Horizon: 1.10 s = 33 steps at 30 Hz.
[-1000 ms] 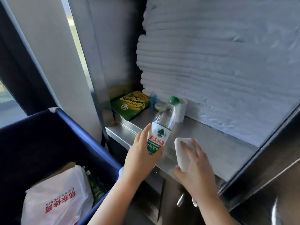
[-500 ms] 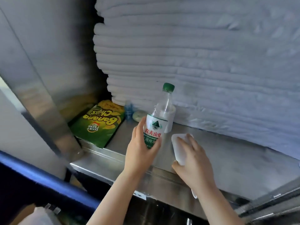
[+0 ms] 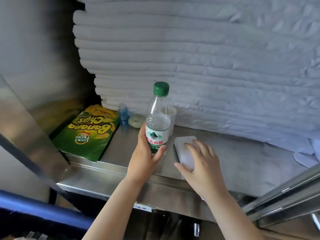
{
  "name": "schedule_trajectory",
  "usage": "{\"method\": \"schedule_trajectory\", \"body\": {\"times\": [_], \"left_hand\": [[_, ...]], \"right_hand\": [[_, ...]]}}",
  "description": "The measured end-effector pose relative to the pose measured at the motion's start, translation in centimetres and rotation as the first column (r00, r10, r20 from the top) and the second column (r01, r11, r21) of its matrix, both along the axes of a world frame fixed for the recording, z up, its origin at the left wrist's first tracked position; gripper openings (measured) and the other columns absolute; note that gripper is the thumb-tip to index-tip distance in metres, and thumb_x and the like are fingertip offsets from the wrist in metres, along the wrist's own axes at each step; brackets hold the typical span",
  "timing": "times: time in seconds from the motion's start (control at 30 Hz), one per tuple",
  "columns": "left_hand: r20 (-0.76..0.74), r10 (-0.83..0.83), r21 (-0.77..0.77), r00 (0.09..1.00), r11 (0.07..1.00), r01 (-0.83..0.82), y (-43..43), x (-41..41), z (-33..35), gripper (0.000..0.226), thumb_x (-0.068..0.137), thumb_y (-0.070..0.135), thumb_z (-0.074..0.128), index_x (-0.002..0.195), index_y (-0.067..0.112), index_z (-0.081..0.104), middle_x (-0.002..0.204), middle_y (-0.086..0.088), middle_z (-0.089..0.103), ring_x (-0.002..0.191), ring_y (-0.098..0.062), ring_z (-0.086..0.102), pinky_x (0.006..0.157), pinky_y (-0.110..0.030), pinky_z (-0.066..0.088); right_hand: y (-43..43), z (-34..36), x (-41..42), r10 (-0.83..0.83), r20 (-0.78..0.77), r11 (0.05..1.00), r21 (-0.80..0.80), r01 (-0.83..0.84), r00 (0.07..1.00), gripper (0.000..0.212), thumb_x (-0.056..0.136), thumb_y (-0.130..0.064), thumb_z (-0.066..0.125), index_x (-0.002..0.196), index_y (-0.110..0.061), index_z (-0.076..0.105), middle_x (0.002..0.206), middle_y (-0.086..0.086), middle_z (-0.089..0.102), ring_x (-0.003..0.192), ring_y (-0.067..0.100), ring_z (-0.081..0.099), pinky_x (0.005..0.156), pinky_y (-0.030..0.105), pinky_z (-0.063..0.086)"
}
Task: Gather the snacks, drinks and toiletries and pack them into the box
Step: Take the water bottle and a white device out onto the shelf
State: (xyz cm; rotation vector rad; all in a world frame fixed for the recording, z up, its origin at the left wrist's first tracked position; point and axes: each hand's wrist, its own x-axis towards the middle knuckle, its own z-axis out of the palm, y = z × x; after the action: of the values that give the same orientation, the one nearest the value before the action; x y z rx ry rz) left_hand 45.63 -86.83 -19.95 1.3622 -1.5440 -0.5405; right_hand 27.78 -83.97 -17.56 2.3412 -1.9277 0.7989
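Steel shelf, lipped front edge. On it:
- white packet, flat, under the right hand's fingers
- banana chips bag, flat, well left of the left hand's fingers, which grip a water bottle
- small blue bottle and pale round disc, beyond those fingers, leftward
- white cup, behind them
- folded linen stack, along the back

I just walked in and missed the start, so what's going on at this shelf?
A person is working at a stainless steel shelf below a stack of folded white linen. Their left hand grips an upright clear plastic water bottle with a green cap; their right hand holds a flat white packet against the shelf. A green banana chips bag and a small blue bottle sit at the back.
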Motion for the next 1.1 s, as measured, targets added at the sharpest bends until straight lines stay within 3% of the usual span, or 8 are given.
{"method": "schedule_trajectory", "body": {"times": [0.13,0.33,0.53,0.6,0.7,0.83,0.93,1.1], "left_hand": [[-0.003,-0.003,-0.011,1.000,1.000,0.003,0.1,-0.1,0.0,0.075,0.074,0.058,0.050,0.135,0.049,0.007,0.128,0.020,0.045,0.097,0.007,0.048,0.071,-0.024,0.042],[-0.026,-0.016,0.002,1.000,1.000,0.016,0.0,0.1,0.1,0.077,0.073,0.059,0.050,0.136,0.052,0.006,0.118,0.042,0.042,0.094,0.022,0.048,0.066,-0.012,0.039],[-0.033,-0.013,-0.025,0.999,1.000,0.013,-0.1,0.2,-0.3,0.078,0.076,0.056,0.053,0.139,0.050,0.007,0.122,0.039,0.041,0.099,0.020,0.047,0.067,-0.010,0.039],[-0.037,-0.007,-0.051,0.999,0.999,0.005,0.1,0.0,0.0,0.082,0.078,0.053,0.056,0.142,0.045,0.006,0.137,0.023,0.038,0.116,0.010,0.044,0.081,-0.017,0.046],[0.109,0.134,-0.353,0.985,0.932,-0.087,0.8,-0.4,0.4,0.085,0.085,0.045,0.058,0.147,0.021,0.004,0.149,-0.013,0.021,0.138,-0.018,0.021,0.109,-0.043,0.031],[0.346,0.064,-0.713,0.936,0.666,0.218,3.1,-2.0,-0.5,0.059,0.089,0.020,0.052,0.140,0.016,0.023,0.144,-0.011,0.029,0.136,-0.027,0.029,0.109,-0.047,0.029],[0.566,-0.082,-0.558,0.820,0.695,0.454,4.2,-3.8,-1.2,0.058,0.080,0.000,0.055,0.135,0.008,0.038,0.137,-0.015,0.046,0.130,-0.029,0.042,0.103,-0.045,0.039],[0.604,-0.105,-0.301,0.790,0.888,0.349,3.2,-4.3,-0.6,0.056,0.076,-0.004,0.062,0.131,0.000,0.051,0.138,-0.015,0.048,0.131,-0.030,0.042,0.100,-0.044,0.043]], "right_hand": [[0.8,0.1,0.3,-0.077,-0.043,0.997,-0.033,0.075,0.996,0.061,0.055,-0.043,0.085,0.104,-0.012,0.065,0.109,0.005,0.062,0.094,0.031,0.057,0.074,0.039,0.050],[1.0,0.6,1.1,-0.117,-0.172,0.991,0.040,0.125,0.978,0.060,0.060,-0.042,0.082,0.108,-0.012,0.061,0.110,0.003,0.060,0.095,0.028,0.054,0.074,0.036,0.045],[1.0,1.0,1.5,-0.148,-0.187,0.989,-0.032,0.145,0.971,0.050,0.046,-0.029,0.086,0.088,-0.010,0.066,0.086,0.004,0.065,0.073,0.028,0.059,0.055,0.029,0.046],[1.0,1.1,1.2,-0.154,-0.177,0.987,-0.073,0.144,0.972,0.051,0.043,-0.028,0.086,0.086,-0.011,0.066,0.081,0.003,0.065,0.068,0.027,0.059,0.050,0.027,0.046],[0.9,0.9,0.5,-0.166,-0.115,0.984,-0.087,0.156,0.979,0.050,0.041,-0.026,0.084,0.084,-0.011,0.065,0.076,0.002,0.064,0.066,0.028,0.059,0.046,0.027,0.044],[0.8,0.6,-0.5,-0.130,-0.152,0.992,-0.021,0.128,0.980,0.045,0.054,-0.033,0.076,0.093,-0.017,0.061,0.090,-0.004,0.062,0.081,0.022,0.059,0.057,0.028,0.047],[1.0,0.7,-1.3,-0.085,-0.145,0.995,0.044,0.092,0.986,0.043,0.067,-0.040,0.069,0.104,-0.020,0.059,0.107,-0.007,0.062,0.096,0.018,0.059,0.071,0.029,0.050],[1.6,1.4,-3.6,-0.021,-0.087,0.996,0.088,0.029,0.996,0.051,0.057,-0.025,0.079,0.106,-0.020,0.065,0.107,-0.007,0.066,0.091,0.020,0.062,0.068,0.024,0.044]]}}
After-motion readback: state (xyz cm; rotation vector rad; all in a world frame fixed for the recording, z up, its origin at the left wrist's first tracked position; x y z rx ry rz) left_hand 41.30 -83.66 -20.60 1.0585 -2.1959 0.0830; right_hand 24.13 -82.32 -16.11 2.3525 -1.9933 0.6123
